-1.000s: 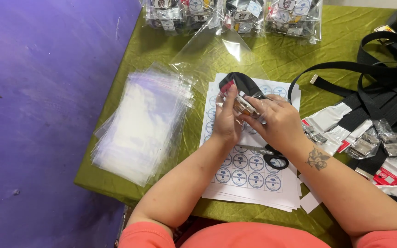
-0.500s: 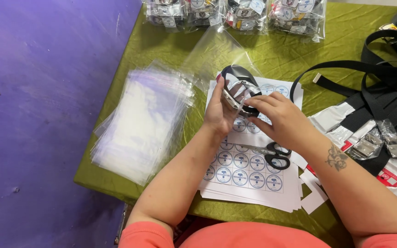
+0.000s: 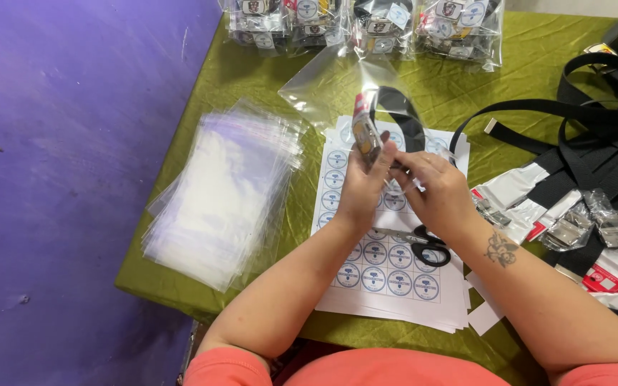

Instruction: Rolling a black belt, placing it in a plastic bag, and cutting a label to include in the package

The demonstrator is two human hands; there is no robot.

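1. My left hand (image 3: 357,187) and right hand (image 3: 434,191) pinch a coiled black belt (image 3: 395,121) half inside a clear plastic bag (image 3: 330,89), above the sticker sheet (image 3: 388,271).
2. Round blue-and-white stickers cover that sheet; black-handled scissors (image 3: 423,246) lie on it.
3. Left of the sheet: a glossy stack of clear bags (image 3: 216,193).
4. Beyond it: filled packets (image 3: 366,25).

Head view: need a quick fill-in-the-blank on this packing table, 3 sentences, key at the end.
1. Both hands, left hand and right hand, hold a coiled black belt going into a clear ____ bag.
2. The black-handled scissors lie on a sheet of round ____.
3. The stack of empty clear bags rests on a ____ tablecloth.

Missing words: plastic; stickers; green
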